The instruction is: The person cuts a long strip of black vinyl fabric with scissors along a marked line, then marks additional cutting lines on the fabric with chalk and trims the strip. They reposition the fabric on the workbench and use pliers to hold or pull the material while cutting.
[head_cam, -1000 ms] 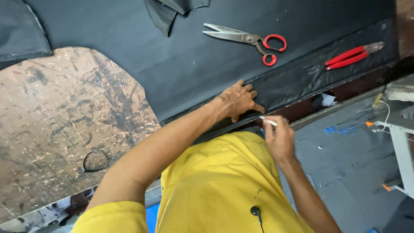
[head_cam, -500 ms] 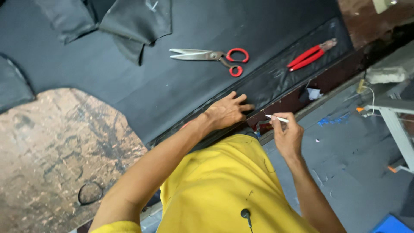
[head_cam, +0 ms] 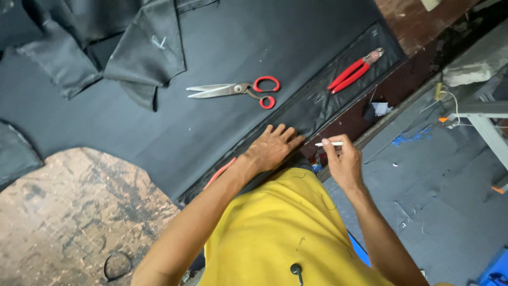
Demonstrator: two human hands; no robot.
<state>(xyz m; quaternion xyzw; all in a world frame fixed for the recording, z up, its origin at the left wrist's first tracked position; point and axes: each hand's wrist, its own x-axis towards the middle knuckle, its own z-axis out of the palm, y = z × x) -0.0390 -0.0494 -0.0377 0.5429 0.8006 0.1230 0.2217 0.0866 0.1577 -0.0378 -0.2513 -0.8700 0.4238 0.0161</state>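
My left hand (head_cam: 272, 146) lies flat, fingers spread, on the black sheet material (head_cam: 222, 47) near the table's front edge. My right hand (head_cam: 343, 163) pinches a thin white marking stick (head_cam: 328, 143), holding it level just off the table's edge, to the right of the left hand. Red-handled scissors (head_cam: 238, 89) rest on the black sheet beyond my left hand. Red-handled pliers (head_cam: 353, 70) lie further right on a glossy black strip (head_cam: 323, 100).
Folded black fabric pieces (head_cam: 132, 50) are piled at the upper left. A worn brown table surface (head_cam: 69, 212) shows at lower left. A grey floor (head_cam: 439, 190) with scraps and a white metal frame (head_cam: 484, 119) lies to the right.
The view has shifted, so the scissors and pliers sit lower and further left in frame. My left hand stays pressed on the sheet; my right hand still holds the white stick, slightly raised.
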